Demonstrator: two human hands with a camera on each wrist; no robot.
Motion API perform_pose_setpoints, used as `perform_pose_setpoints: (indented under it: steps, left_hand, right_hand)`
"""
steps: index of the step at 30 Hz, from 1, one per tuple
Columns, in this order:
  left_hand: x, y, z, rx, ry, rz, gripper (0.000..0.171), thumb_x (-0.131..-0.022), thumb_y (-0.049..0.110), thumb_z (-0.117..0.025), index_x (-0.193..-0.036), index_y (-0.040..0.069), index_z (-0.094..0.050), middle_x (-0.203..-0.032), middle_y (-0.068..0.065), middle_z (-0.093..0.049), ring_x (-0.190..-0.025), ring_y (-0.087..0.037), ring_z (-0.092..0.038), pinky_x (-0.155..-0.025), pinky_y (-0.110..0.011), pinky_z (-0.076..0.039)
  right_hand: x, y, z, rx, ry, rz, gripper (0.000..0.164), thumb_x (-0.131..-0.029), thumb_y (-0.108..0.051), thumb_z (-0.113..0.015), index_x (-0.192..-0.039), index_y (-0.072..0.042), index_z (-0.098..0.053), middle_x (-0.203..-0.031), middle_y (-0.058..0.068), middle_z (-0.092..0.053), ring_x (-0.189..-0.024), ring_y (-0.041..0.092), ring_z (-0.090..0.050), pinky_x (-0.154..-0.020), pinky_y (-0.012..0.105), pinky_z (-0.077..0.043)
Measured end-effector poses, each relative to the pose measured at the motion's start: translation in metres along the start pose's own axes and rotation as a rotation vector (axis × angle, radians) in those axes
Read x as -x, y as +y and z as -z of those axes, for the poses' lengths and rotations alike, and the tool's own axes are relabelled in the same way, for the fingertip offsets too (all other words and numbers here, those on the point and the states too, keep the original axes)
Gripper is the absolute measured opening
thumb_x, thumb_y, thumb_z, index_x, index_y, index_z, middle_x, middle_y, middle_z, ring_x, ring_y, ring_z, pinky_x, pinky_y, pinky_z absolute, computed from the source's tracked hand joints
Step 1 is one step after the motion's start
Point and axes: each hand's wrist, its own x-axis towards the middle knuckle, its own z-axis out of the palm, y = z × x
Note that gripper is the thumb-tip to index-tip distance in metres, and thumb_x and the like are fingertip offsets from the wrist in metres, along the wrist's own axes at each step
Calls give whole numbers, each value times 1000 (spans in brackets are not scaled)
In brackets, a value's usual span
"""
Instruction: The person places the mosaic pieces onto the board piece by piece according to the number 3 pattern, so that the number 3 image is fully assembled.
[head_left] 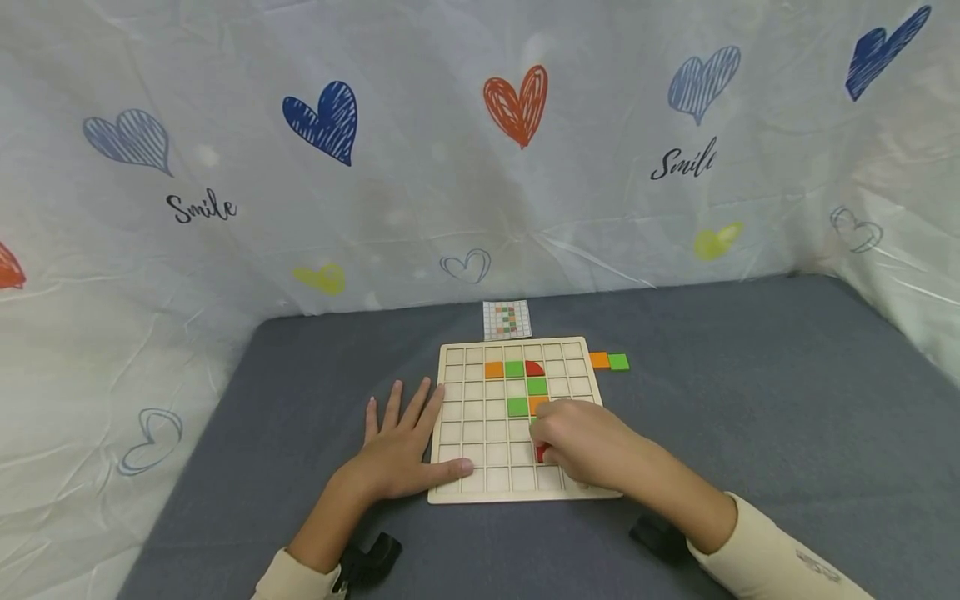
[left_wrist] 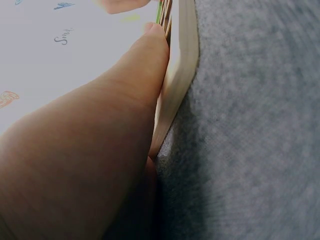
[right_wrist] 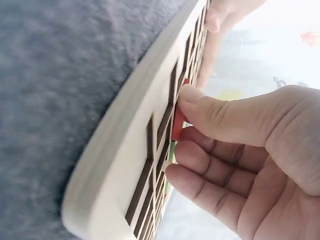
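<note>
A light wooden grid board lies on the grey table, with orange, green and red pieces in some cells. My left hand spreads its fingers beside the board's left edge, the thumb resting on its lower left cells. Over the lower right of the board, my right hand pinches a red piece between thumb and fingers, low against the grid. Higher up are an orange square, a green square and a red rounded piece. The right hand hides some cells beneath it.
Just behind the board lies a small pattern card. To the right of its upper corner are a loose orange square and a loose green square. A white sheet with printed hearts hangs behind the table.
</note>
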Motion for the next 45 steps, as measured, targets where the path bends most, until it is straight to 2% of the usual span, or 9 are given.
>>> perform_pose_setpoints:
  steps: [5, 13, 21, 27, 35, 40, 43, 44, 45]
  left_hand:
    - [0, 2, 2, 6, -2, 5, 113, -82, 84, -52, -164, 19, -7, -168, -8, 0, -149, -40, 16, -110, -68, 15]
    - [2, 3, 2, 2, -3, 6, 113, -82, 84, -52, -163, 19, -6, -168, -8, 1, -149, -40, 15, -110, -68, 14]
    - [0, 1, 1, 12, -10, 12, 113, -82, 85, -51, -164, 20, -7, -168, -8, 0, -149, -39, 16, -110, -68, 14]
    - [0, 2, 1, 10, -4, 8, 113, -82, 84, -52, -164, 20, -8, -168, -8, -1, -149, -39, 15, -110, -68, 14]
    - [-1, 2, 1, 2, 1, 8, 113, -81, 84, -52, -164, 19, -8, -168, -8, -1, -149, -39, 15, -110, -68, 14]
    - [-1, 2, 2, 3, -5, 2, 113, -82, 84, -51, -164, 20, -7, -168, -8, 0, -149, -39, 16, -109, -68, 14]
    - [0, 2, 2, 4, -8, 5, 114, -82, 84, -52, -164, 20, -7, -168, -7, 0, -149, -39, 16, -109, -68, 15]
    - [0, 2, 2, 5, -7, 6, 114, -81, 84, -52, -164, 20, -7, -168, -7, 0, -149, -39, 16, -109, -67, 15]
    - [0, 3, 1, 4, -7, 7, 114, -81, 85, -52, -163, 20, -6, -168, -7, 0, -149, -39, 16, -109, -67, 15]
  right_hand:
    - [-3, -1, -1, 5, 0, 3, 34, -71, 9, -79, -62, -16, -58, -65, -11, -42, -59, 7, -39, -55, 23, -38]
    - [-1, -8, 2, 115, -32, 11, 25, -80, -3, -79, -66, -16, -64, -68, -9, -46, -62, 8, -45, -56, 24, -43]
    - [-1, -6, -1, 79, -3, -21, 34, -84, -9, -77, -65, -20, -51, -65, -10, -39, -59, 9, -39, -54, 26, -35]
    - [0, -4, -2, 79, -10, -15, 29, -83, -10, -79, -68, -20, -56, -67, -11, -40, -61, 8, -40, -55, 25, -38]
    - [3, -2, 8, 109, -63, 84, 20, -85, -5, -77, -71, -17, -70, -68, -9, -42, -61, 8, -40, -54, 22, -37]
    - [8, 11, 23, -21, -119, 98, 30, -87, 2, -72, -67, -19, -70, -69, -12, -48, -63, 4, -43, -58, 20, -40]
    - [11, 27, 31, -47, -100, 39, 36, -85, 10, -67, -64, -19, -65, -68, -12, -46, -63, 5, -39, -57, 22, -37]
    - [12, 33, 33, -32, -75, 21, 35, -84, 11, -67, -66, -19, -66, -69, -12, -48, -64, 5, -43, -57, 23, -39]
    - [13, 39, 34, -22, -61, -11, 35, -82, 12, -65, -65, -18, -63, -68, -10, -46, -63, 7, -40, -56, 24, -35]
